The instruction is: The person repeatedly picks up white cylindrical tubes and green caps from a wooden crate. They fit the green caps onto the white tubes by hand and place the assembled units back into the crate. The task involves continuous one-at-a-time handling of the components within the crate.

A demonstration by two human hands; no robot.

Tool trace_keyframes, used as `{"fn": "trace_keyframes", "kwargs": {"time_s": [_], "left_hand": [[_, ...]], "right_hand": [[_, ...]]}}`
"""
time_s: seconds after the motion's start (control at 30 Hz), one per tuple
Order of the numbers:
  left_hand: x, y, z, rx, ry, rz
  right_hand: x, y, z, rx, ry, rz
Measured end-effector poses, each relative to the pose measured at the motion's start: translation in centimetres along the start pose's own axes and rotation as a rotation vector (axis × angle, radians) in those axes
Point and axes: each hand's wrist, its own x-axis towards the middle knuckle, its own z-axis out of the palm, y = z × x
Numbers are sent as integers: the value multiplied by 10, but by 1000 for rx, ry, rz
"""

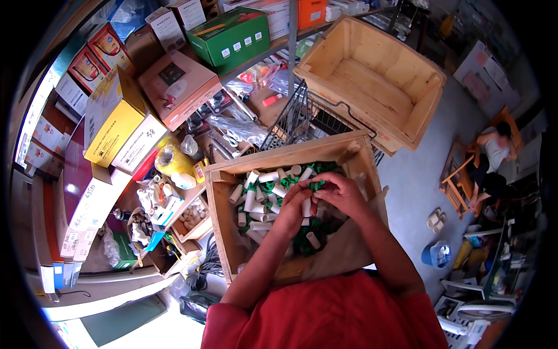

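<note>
- White tube pieces (259, 176) fill the near wooden crate (218, 198) in front of us, mixed with green fittings (302, 241); that crate sits at the middle of our view, just under our hands.
- At the far left we see stacked cardboard boxes (116, 125) in yellow, white and pink on shelving, with a small open tray of pale parts (192, 216) just left of the crate.
- Our left hand (296, 206) reaches over the crate's middle, its grip pinched closed on a short white tube piece (306, 206) that stands upright between the fingers.
- Our right hand (340, 195) meets the left one above the pile, fingertips curled tight around a small green fitting (317, 186); the two hands touch.
- Behind the near crate stands a wire basket (302, 116), and beyond it an empty wooden crate (372, 81) tilted up toward the right.
- At the far right another person (494, 148) sits on a wooden chair (459, 180), well apart from us, with a blue bucket (437, 254) on the floor nearer to us.
</note>
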Motion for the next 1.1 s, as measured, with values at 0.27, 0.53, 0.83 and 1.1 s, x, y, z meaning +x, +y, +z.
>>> {"fn": "trace_keyframes", "kwargs": {"time_s": [0.27, 0.53, 0.83, 1.1], "left_hand": [[3, -13, -18, 434, -124, 187], [0, -1, 0, 562, -98, 152], [0, -2, -4, 966, -17, 415], [5, 4, -13, 1022, -20, 476]], "right_hand": [[-20, -22, -12, -64, 115, 19], [-18, -14, -4, -143, 146, 7], [-16, -16, -5, -184, 97, -9], [-16, -12, -7, -327, 81, -52]]}}
